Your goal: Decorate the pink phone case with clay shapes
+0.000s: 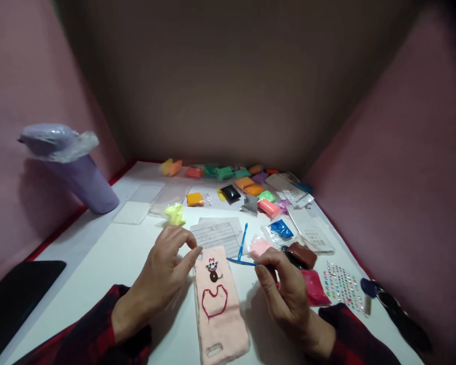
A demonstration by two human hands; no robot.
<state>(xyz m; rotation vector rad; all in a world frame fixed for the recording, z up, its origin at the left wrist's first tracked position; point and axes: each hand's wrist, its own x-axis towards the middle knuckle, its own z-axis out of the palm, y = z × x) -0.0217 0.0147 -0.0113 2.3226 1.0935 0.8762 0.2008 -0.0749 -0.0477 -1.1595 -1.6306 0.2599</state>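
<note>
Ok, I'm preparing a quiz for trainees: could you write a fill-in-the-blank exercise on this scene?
The right hand holds a thin, ____-coloured tool.
The red outline on the pink case is shaped like a ____.
The purple container is on the picture's ____ side.

Missing words: blue; heart; left.

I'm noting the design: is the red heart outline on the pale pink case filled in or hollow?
Hollow: the red heart outline is only a thin line, and the case's pale pink shows inside it.
</note>
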